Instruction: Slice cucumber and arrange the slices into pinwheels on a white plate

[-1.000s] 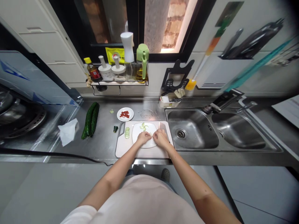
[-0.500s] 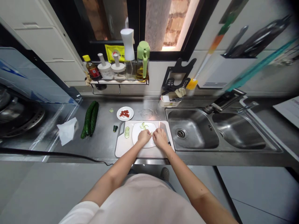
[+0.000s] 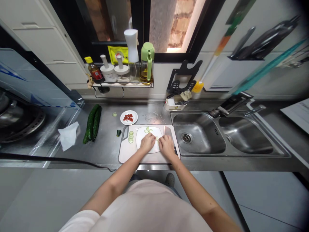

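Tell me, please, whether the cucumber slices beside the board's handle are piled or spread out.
Spread out: the slices overlap in a row on the board.

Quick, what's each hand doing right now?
Left hand: fingers bent at a pale slice over the white plate; grip unclear.
Right hand: fingers curled at the plate's right side; can't tell if holding anything.

Wearer's body, seen from above: shirt (image 3: 147,209), pale, faintly pinkish, plain over visible front, fabric softly creased; left sleeve (image 3: 83,219), short, loose, whiter in tone, hem above elbow; forearms bare; small round spot (image 3: 211,203) on right arm, near elbow; left hand (image 3: 147,142) and right hand (image 3: 166,145), both bare; trousers (image 3: 177,192), bluish, mostly hidden under shirt; shoe (image 3: 170,179), greyish, rounded toe, small dark holes across top
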`<action>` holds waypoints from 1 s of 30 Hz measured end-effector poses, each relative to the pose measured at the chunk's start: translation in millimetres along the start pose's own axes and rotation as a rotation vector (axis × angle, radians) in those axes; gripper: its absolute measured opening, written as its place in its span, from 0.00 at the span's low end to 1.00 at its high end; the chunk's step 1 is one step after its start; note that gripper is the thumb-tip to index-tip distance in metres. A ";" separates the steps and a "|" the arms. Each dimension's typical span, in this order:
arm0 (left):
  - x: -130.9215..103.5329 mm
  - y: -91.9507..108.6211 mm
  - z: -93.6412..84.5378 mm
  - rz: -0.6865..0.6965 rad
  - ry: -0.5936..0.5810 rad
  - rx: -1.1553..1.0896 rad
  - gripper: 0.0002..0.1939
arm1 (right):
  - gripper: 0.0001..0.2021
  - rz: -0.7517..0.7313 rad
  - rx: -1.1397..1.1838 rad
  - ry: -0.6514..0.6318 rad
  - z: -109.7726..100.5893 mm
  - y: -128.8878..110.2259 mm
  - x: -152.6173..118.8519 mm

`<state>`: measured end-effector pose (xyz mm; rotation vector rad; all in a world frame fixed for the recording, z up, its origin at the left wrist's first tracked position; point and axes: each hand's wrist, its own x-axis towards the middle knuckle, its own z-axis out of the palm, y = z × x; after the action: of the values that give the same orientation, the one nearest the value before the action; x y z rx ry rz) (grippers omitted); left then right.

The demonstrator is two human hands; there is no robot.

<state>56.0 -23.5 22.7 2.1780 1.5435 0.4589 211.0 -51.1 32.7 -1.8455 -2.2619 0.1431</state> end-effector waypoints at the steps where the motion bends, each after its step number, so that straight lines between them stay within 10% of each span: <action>1: -3.2 -3.2 -1.4 0.075 0.002 0.013 0.13 | 0.12 -0.004 0.003 0.002 -1.1 -1.0 -3.5; 8: -13.6 -20.4 -6.5 0.386 -0.077 0.124 0.21 | 0.15 -0.046 -0.013 -0.060 -3.3 -13.5 -20.6; 30: -11.7 -14.1 -0.3 0.393 -0.121 0.254 0.22 | 0.15 -0.075 -0.066 -0.092 2.4 -21.3 -28.8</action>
<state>40.7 -30.4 15.3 2.6664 1.1614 0.2517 195.5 -83.5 31.8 -1.8180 -2.4223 0.1462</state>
